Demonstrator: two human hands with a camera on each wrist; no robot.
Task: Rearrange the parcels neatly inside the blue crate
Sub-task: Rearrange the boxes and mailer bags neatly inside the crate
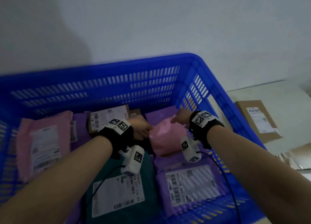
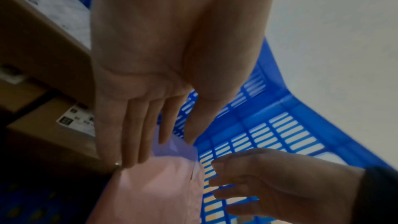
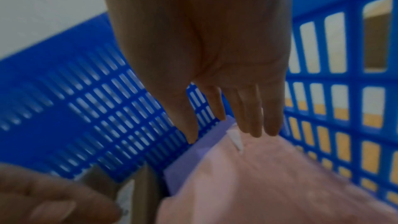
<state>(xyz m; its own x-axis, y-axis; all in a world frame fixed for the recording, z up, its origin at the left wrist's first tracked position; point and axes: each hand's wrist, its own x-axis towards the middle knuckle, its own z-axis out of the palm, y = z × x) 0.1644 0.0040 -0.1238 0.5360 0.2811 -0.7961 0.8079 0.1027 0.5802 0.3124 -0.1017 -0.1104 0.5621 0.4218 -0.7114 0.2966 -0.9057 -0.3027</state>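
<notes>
While the pink parcel point(image 1: 165, 136) lies right of centre in the blue crate point(image 1: 104, 75), atop a purple parcel point(image 1: 159, 115), it seems mid-placement; next it needs squaring against its neighbours. Both hands reach forward, fingers straight and loose: left hand point(image 1: 140, 128) touching its left edge, right hand point(image 1: 182, 116) apparently just touching its far corner.

This looks like a parcel sorting room or mail room. A big blue crate point(image 1: 104, 87) with slotted walls holds soft mailing bags in pink point(image 1: 43, 144), purple point(image 1: 190, 183) and green point(image 1: 116, 188), each with a white shipping label and barcode. A labelled cardboard box point(image 1: 257, 121) lies outside it, by a plain white wall point(image 1: 151, 21).
</notes>
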